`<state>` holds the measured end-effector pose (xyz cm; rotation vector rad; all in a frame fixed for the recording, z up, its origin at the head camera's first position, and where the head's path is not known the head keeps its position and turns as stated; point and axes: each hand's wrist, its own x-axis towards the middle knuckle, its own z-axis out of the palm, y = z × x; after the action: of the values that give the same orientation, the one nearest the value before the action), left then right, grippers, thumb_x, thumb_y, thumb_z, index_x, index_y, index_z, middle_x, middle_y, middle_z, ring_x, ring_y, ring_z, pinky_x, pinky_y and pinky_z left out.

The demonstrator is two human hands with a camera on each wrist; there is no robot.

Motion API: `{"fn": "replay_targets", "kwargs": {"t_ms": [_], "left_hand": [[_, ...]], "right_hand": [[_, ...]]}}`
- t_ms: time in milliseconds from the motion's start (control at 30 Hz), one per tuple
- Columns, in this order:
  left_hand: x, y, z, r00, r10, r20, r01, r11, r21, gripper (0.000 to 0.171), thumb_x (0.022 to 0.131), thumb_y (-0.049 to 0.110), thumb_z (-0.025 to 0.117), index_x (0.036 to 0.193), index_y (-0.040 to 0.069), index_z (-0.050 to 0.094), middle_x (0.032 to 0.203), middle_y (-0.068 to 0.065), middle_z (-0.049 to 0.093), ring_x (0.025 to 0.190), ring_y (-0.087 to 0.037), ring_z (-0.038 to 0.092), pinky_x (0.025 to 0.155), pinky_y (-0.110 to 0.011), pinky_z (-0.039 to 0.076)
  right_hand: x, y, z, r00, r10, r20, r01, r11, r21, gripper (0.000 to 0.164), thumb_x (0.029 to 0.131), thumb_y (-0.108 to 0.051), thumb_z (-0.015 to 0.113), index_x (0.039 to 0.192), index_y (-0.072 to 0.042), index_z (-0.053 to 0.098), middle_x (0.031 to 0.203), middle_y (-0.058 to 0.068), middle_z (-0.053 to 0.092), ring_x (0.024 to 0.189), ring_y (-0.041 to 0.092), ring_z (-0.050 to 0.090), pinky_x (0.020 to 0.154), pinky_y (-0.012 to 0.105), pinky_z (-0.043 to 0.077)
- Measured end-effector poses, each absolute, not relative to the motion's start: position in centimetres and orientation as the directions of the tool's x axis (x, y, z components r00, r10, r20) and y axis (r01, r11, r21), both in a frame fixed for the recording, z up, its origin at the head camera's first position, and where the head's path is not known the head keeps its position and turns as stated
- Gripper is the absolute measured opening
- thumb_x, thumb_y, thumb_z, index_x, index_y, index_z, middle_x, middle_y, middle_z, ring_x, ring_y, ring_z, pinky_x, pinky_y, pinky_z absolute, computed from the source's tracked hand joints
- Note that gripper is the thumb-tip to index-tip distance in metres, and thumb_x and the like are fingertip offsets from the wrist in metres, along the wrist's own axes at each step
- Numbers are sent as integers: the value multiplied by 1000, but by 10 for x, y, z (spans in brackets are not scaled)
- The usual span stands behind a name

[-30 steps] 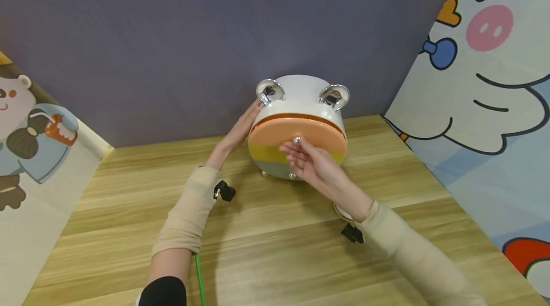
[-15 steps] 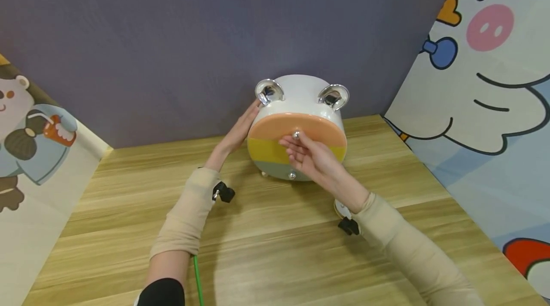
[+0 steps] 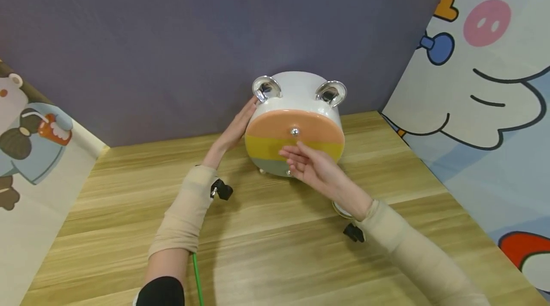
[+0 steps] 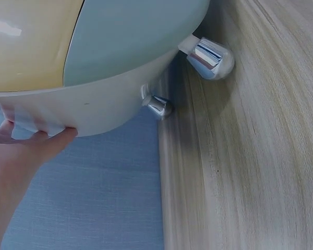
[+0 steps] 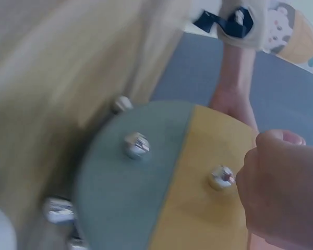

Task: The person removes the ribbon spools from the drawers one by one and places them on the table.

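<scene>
A small rounded white drawer cabinet (image 3: 296,86) with two chrome ear-like rings stands on the table against the back wall. Its front has an orange drawer (image 3: 272,123) on top, a yellow drawer (image 3: 263,147) in the middle and a grey-green drawer (image 3: 267,166) at the bottom, all flush. My left hand (image 3: 236,129) rests with extended fingers on the cabinet's left side. Just below the orange drawer's silver knob (image 3: 294,131), my right hand (image 3: 320,170) hovers with loosely bent fingers, holding nothing. In the right wrist view the yellow drawer's knob (image 5: 221,177) is close beside that hand.
The wood-grain table (image 3: 266,258) reaches from the grey back wall (image 3: 180,48) toward me. Cartoon-printed panels flank it, one with a pig snout (image 3: 487,23) on the right. A green cable (image 3: 197,277) hangs by the left forearm. Chrome feet (image 4: 211,58) lift the cabinet.
The orange drawer, slightly out with a gap above it one second ago, has gone in flush. My right hand has since left its knob and dropped slightly. The left hand stays on the cabinet.
</scene>
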<state>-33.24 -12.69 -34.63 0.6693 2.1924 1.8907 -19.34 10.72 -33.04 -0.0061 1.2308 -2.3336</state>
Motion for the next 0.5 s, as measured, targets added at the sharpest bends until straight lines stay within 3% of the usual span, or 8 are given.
{"fn": "replay_targets", "kwargs": {"t_ms": [500], "left_hand": [[-345,-127,-361,-893,418,165,232,114,966,55,106,48,30,159,37,18,169,5,11,157,-19,7,128,-50,5]], "right_hand": [[-197,106,-367,-855,-407,-321,491,-438,-753,38,108,-34,36,121,-1,51,103,3,70,84,6,61,76,16,51]]}}
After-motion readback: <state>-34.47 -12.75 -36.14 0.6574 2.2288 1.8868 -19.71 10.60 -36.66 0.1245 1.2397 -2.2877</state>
